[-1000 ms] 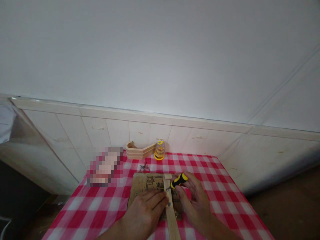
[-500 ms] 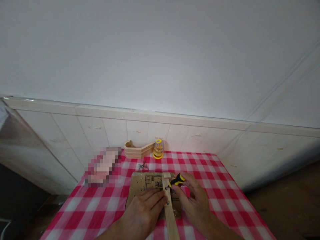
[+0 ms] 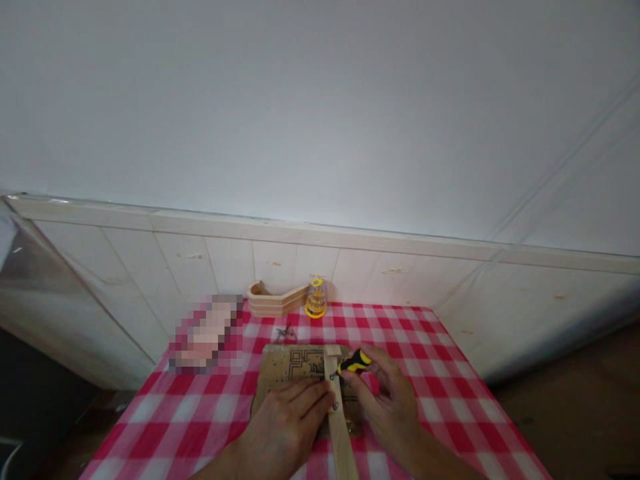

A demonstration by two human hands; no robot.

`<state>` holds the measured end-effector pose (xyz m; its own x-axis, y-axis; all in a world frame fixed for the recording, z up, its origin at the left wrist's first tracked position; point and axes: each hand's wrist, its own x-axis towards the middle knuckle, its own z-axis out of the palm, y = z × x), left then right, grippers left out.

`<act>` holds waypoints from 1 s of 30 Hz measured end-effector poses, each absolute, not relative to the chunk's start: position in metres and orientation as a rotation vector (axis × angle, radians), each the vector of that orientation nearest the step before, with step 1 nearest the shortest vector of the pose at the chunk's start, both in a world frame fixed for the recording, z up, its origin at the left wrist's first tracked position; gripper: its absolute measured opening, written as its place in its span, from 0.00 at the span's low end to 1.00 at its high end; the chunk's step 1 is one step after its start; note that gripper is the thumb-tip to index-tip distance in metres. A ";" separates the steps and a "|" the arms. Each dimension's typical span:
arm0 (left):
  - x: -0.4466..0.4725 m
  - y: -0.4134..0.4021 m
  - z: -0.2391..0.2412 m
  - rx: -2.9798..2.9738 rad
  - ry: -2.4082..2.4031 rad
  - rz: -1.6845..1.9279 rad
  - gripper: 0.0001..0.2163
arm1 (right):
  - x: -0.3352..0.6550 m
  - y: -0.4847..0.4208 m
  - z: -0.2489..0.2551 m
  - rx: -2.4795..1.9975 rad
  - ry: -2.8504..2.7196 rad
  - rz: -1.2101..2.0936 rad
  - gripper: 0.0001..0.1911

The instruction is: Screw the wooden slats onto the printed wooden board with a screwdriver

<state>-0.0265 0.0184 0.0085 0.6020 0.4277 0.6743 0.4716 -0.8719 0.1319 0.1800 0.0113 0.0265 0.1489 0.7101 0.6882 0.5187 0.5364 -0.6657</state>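
A long pale wooden strip point(image 3: 341, 440) lies across a brown cardboard-like board point(image 3: 280, 367) with black printed marks. My left hand point(image 3: 287, 420) presses the strip from its left side, fingers stretched and close together, fingertips on the wood. In my right hand point(image 3: 393, 400) is a black-and-yellow screwdriver point(image 3: 354, 362), gripped by the handle between thumb and fingers. Its tip meets a screw point(image 3: 332, 377) in the strip. Nearer to me, a second screw head point(image 3: 335, 405) shows beside my left fingertips. A small wooden block point(image 3: 333, 351) sits at the strip's far end.
Several loose screws point(image 3: 286, 332) lie beyond the board. Farther back stand a curved wooden piece point(image 3: 273, 305) and a clear cone-shaped container with yellow ends point(image 3: 316, 300). A blurred-out item point(image 3: 207, 333) is at the left. A red-and-white checked cloth point(image 3: 450, 400) covers the table against the wall.
The screwdriver handle shows more yellow, as if turned slightly in my right hand. Both hands and the strip stay in nearly the same place.
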 end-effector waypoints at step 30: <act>-0.026 0.017 0.019 -2.753 -0.760 -1.153 0.13 | 0.185 -0.012 0.039 -0.921 -1.752 0.309 0.29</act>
<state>-0.0261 0.0172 0.0187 0.5982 0.4179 0.6837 0.4636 -0.8764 0.1301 0.1854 -0.0119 0.0391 -0.1193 0.7107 0.6933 0.4307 0.6663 -0.6088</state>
